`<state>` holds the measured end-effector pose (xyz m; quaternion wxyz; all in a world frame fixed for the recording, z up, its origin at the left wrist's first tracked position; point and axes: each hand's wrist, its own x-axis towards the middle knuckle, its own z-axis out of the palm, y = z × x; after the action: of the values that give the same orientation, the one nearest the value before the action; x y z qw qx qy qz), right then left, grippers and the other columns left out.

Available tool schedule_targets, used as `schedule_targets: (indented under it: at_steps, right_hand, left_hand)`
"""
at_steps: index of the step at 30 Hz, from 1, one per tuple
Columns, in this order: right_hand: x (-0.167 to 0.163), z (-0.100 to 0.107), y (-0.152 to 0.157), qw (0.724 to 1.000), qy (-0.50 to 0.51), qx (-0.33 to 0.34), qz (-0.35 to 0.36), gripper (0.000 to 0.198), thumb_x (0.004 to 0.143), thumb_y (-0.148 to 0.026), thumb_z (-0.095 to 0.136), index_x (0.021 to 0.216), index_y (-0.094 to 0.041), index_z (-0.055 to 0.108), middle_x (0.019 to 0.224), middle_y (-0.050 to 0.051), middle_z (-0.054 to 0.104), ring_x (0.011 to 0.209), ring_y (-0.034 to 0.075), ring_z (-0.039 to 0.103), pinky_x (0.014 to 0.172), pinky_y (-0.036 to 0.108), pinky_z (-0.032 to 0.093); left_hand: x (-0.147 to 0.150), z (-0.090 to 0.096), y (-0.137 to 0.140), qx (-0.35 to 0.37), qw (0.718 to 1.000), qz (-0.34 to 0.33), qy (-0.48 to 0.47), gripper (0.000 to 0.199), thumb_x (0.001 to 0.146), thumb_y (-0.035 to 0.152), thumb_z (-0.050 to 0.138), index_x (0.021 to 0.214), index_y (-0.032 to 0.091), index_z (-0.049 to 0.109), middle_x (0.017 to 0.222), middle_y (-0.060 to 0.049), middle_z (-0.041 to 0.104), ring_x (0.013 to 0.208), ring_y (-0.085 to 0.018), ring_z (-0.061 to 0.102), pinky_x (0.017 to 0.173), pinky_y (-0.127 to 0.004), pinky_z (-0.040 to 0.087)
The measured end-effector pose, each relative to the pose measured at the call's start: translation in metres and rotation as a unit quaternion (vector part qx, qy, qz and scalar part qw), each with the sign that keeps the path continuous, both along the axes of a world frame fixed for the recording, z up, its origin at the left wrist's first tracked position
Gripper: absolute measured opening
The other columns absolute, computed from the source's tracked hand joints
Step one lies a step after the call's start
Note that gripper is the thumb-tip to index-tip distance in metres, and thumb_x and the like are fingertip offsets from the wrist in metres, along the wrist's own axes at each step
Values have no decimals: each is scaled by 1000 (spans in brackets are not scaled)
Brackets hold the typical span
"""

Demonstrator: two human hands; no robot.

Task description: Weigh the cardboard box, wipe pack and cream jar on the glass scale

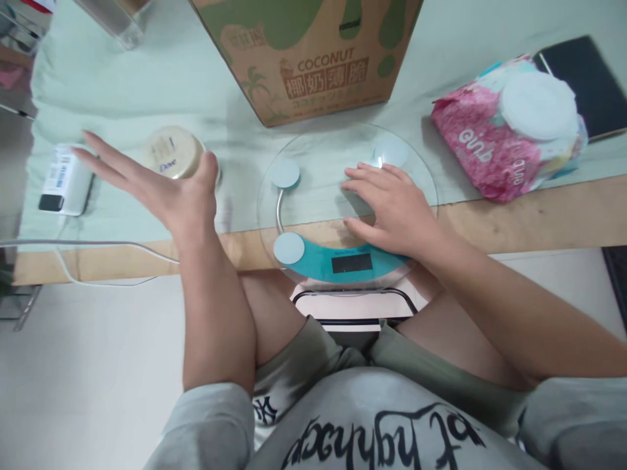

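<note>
A round glass bathroom scale [318,215] with a teal band and a dark display lies at the table's front edge, partly overhanging it. My right hand [392,205] rests over its right side, fingers spread and holding nothing. To the left, my left hand [171,196] is raised with fingers stretched and thumb apart, nothing in it. It is nearest to a round cream-coloured Dove jar [175,151], whose lower part it covers from view. Whether the left hand touches the jar, I cannot tell.
Behind the scale stands a coconut carton [323,65]. A pink wipes pack [494,143] sits at right, beside a dark flat object [588,85]. At left lies a white power bank [66,179] near a cable [88,243]. A clear container [115,23] stands far left.
</note>
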<state>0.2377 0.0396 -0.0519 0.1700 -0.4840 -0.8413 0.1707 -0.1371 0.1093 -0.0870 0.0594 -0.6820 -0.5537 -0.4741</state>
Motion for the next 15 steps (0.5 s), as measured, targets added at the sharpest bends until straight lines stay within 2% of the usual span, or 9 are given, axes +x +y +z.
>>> schedule_targets:
  at_steps: [1,2,3,4,5,7,10,12,15]
  right_hand:
    - [0,0,0,1000,1,1,-1,54,94,-44,55,140,-16,64,156,12,54,153,33,47,131,60,36]
    - [0,1,0,1000,0,2,-1,54,95,-44,54,140,-16,65,156,11,54,153,33,47,131,60,36]
    - [0,1,0,1000,-1,2,-2,54,95,-44,54,140,-16,65,156,11,54,153,33,47,130,60,36]
    - [0,1,0,1000,-3,2,-2,54,95,-44,54,140,-16,65,156,11,54,153,33,47,130,61,36]
    - [0,1,0,1000,-6,2,-2,54,95,-44,54,140,-16,64,157,10,53,153,34,47,130,61,36]
    - [-1,0,-1,1000,-7,3,-3,54,95,-44,54,140,-16,64,158,10,52,154,33,46,131,61,36]
    - [-5,-2,-1,1000,-7,0,-6,52,94,-42,56,139,-17,64,157,10,53,154,32,46,132,60,36]
    - [-4,2,0,1000,4,8,-1,51,94,-42,56,138,-18,64,155,9,55,151,30,50,131,57,40]
    - [18,19,5,993,42,107,-41,44,98,-41,53,134,-19,66,144,10,63,139,27,59,124,50,50]
  left_hand:
    - [22,14,-8,40,999,-16,9,84,97,80,46,160,39,9,171,5,8,166,-40,-10,141,-65,-1]
    - [47,27,-17,49,997,-55,26,67,103,76,29,158,38,20,167,4,27,166,-33,12,141,-60,16]
    - [72,37,-25,36,994,-90,41,57,107,70,19,152,38,34,156,3,46,156,-26,38,133,-53,37]
    - [97,44,-34,9,989,-132,66,50,107,66,27,142,37,48,148,3,56,145,-22,53,127,-48,46]
    - [119,47,-41,-39,981,-166,90,38,107,54,44,137,35,55,145,2,63,140,-21,59,124,-43,51]
    - [153,47,-51,-123,962,-208,125,36,105,37,47,137,28,58,149,-4,63,143,-21,59,124,-40,53]
    - [172,37,-55,-256,923,-229,175,48,100,28,45,145,18,56,159,-13,54,153,-28,49,131,-48,45]
    - [171,35,-54,-288,911,-229,184,51,98,28,46,147,15,56,161,-14,53,155,-31,47,133,-52,42]
    - [167,36,-51,-285,914,-225,181,51,97,28,47,146,15,58,160,-13,54,154,-31,48,132,-50,44]
